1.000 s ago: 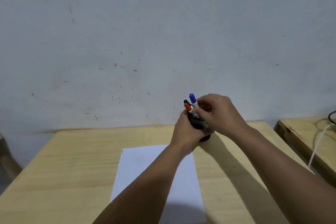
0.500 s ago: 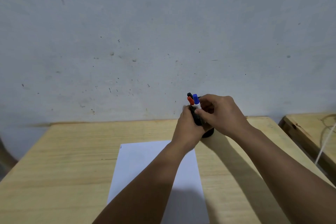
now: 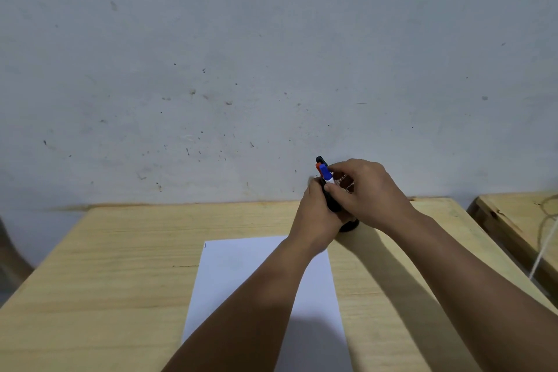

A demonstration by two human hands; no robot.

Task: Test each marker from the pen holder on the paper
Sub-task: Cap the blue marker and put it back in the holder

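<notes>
A black mesh pen holder (image 3: 347, 225) stands at the far side of the wooden table (image 3: 120, 275), mostly hidden by my hands. My left hand (image 3: 317, 217) wraps around its left side. My right hand (image 3: 367, 193) pinches the blue-capped marker (image 3: 325, 173), whose white body is partly covered by my fingers. A red cap (image 3: 318, 167) and a black cap (image 3: 320, 159) stick up just behind the blue one. A white sheet of paper (image 3: 241, 275) lies flat on the table in front of the holder, under my left forearm.
A grey speckled wall (image 3: 271, 69) rises right behind the table. A second wooden table (image 3: 519, 217) stands to the right with a pale cord (image 3: 543, 254) hanging over it. A dark rounded shape (image 3: 9, 254) shows at the left edge.
The blue marker has sunk lower among the others and now sits in front of the red and black caps. My hands stay on the holder; the view has tilted up slightly.
</notes>
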